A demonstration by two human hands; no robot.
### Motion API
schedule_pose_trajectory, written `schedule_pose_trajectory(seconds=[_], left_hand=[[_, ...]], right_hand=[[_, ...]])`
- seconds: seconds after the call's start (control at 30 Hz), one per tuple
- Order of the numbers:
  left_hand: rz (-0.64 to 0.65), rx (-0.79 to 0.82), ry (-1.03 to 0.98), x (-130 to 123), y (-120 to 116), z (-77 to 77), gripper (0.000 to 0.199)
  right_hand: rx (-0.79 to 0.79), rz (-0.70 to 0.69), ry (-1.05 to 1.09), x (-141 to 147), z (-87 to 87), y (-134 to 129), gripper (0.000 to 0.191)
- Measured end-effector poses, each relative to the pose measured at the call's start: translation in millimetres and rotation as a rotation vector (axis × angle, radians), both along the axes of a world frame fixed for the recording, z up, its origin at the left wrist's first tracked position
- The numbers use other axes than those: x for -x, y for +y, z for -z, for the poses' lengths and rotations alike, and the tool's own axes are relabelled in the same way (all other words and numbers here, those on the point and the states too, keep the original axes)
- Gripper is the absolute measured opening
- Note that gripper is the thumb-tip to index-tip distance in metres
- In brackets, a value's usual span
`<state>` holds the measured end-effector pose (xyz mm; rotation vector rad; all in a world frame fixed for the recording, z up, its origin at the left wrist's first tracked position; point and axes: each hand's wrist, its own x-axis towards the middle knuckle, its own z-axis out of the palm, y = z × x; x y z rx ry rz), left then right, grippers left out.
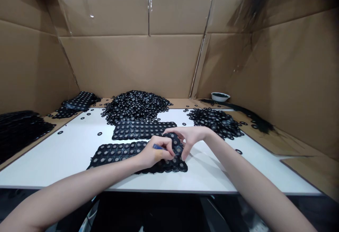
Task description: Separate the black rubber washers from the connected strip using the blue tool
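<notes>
A mat of joined black rings (pixel 116 151) lies on the white table near its front edge, partly hidden under my left forearm. My left hand (pixel 157 151) is closed in a pinch on a small tool with a blue handle (pixel 158 147); its tip is hidden at the rings. From the other side, my right hand (pixel 189 137) curls thumb and fingers around a raised part of black rings (pixel 175 141) at the mat's right end. Just behind lies a second black ring mat (pixel 137 130), flat on the table.
A big heap of loose black rings (pixel 135 105) rises at the back, and a smaller ring heap (pixel 217 122) sits right. Stacked mats (pixel 82 101), black strands (pixel 18 129) and a white bowl (pixel 220 97) stand around. Cardboard walls (pixel 127 62) enclose the table.
</notes>
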<state>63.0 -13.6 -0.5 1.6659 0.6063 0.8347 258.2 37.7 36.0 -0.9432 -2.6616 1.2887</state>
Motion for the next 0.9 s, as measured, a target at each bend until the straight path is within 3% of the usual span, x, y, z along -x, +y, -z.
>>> schedule_pose_trajectory(seconds=[0.17,0.37,0.57,0.9], left_hand=[[-0.145,0.022,-0.055,6.6,12.7,-7.6,0.008],[-0.270,-0.085,-0.035,9.2,26.0,0.2,0.008],[-0.276,-0.124,-0.010,7.0,28.5,11.5,0.007],[-0.261,-0.177,0.052,7.0,29.2,12.4,0.008]], right_hand=[[0.116,-0.017,-0.049,-0.6,0.0,2.2,0.074],[-0.080,0.019,0.132,1.2,13.5,11.3,0.032],[-0.127,0.034,0.153,8.0,20.1,12.9,0.027],[-0.149,0.079,0.084,10.5,21.1,12.1,0.025]])
